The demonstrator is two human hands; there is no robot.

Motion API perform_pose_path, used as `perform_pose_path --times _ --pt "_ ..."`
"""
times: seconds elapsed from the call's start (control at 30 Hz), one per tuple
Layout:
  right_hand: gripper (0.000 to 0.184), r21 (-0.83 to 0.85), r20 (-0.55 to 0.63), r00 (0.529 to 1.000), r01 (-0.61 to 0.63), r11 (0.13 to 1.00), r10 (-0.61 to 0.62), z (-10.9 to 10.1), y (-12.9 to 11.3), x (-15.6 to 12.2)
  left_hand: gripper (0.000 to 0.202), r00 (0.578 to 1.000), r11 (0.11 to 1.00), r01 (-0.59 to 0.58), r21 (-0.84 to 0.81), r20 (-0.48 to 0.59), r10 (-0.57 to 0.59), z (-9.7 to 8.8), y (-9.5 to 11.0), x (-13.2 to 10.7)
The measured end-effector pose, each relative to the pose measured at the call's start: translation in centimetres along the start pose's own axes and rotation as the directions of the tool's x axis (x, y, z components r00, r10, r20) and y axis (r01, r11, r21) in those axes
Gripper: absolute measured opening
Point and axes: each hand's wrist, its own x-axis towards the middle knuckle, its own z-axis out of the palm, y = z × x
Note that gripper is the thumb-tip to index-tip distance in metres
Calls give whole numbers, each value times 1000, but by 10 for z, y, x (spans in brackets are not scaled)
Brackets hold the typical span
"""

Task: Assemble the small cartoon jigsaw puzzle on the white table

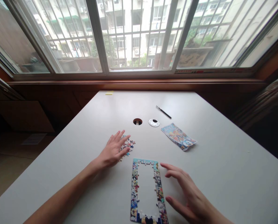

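Note:
A colourful jigsaw border lies on the white table in front of me, its middle still bare. My left hand rests flat with fingers spread on a small pile of loose puzzle pieces just left of the border's top. My right hand hovers open beside the border's right edge, fingers apart, holding nothing.
A printed puzzle packet lies to the right of the pieces. Farther back are a black pen, a round cable hole and its white cap. A yellow note sits at the far edge below the barred window.

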Motion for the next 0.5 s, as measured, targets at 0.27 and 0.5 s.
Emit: perform_pose_path --times 0.27,0.5 --pt "36 84 10 997 -79 993 78 -8 -2 17 71 983 959 -172 -227 24 182 -30 -29 -20" --pt "33 124 56 998 -46 991 40 -8 7 50 123 963 967 -236 92 153 220 -26 -34 -24"
